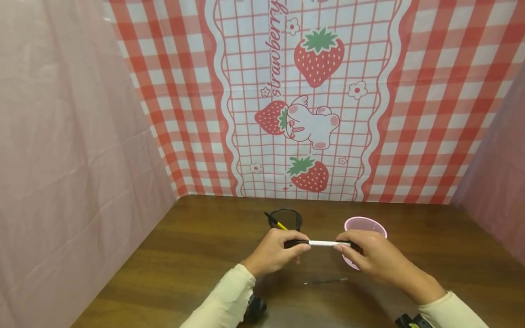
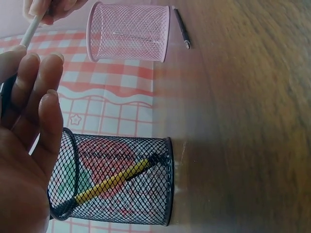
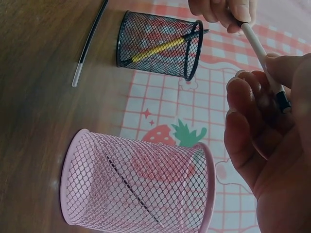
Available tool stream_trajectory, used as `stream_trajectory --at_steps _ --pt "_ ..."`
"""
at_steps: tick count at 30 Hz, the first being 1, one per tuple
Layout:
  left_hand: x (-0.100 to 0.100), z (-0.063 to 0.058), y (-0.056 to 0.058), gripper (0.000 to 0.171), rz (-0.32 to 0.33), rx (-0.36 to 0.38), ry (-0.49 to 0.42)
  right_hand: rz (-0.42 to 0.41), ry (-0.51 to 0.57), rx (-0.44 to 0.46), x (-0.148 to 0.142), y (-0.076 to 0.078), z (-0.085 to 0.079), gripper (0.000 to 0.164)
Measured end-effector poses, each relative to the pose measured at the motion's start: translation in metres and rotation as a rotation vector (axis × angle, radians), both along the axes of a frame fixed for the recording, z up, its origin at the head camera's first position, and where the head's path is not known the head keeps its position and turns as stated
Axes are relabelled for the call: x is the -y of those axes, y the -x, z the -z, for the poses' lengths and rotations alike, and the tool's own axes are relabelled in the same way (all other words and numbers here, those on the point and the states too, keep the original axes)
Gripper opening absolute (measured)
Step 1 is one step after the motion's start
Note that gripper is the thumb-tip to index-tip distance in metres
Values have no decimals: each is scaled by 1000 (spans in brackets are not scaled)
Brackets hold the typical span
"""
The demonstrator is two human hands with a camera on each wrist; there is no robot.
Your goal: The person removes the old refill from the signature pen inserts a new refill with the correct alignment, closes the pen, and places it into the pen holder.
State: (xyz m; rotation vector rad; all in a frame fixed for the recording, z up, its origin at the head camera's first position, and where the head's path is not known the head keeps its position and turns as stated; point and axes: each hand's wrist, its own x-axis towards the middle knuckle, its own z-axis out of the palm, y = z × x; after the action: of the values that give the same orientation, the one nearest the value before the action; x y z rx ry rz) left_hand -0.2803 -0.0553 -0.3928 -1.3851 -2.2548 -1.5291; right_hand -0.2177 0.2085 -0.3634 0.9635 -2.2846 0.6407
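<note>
A white pen with black ends (image 1: 321, 243) spans level between both hands above the table. At its left end, the thumb and fingers of my left hand (image 1: 271, 253) pinch the black part. My right hand (image 1: 379, 260) pinches the other end between thumb and fingers, its lower fingers loosely bent in the right wrist view. Below the hands, a thin pen refill (image 1: 326, 281) lies on the table, dark with a clear end. Behind the left hand stands a black mesh pen cup (image 1: 301, 219) holding a yellow and black pen (image 2: 112, 183).
Partly hidden by my right hand, a pink mesh pen cup (image 1: 384, 228) stands upright with a thin dark stick (image 3: 132, 188) inside. The brown wooden table (image 1: 164, 259) meets a strawberry-print checked cloth (image 1: 262, 182) at the back. Pink cloth (image 1: 82, 159) hangs at both sides.
</note>
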Motion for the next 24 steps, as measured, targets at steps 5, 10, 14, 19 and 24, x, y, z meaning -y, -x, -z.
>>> stream_trajectory --at_steps 5,10,14,19,24 --pt "-1 0 -1 15 -9 -17 7 7 10 22 0 -1 2 19" --pt "-2 -1 -2 13 -4 10 7 17 21 44 0 -1 0 15" --pt "-2 -1 -2 15 23 71 -22 17 30 42 0 0 0 4" --pt "-2 0 -2 13 27 99 -37 23 30 23 0 0 1 6" --pt "-3 0 -1 10 24 73 -28 48 18 -3 0 1 2 23"
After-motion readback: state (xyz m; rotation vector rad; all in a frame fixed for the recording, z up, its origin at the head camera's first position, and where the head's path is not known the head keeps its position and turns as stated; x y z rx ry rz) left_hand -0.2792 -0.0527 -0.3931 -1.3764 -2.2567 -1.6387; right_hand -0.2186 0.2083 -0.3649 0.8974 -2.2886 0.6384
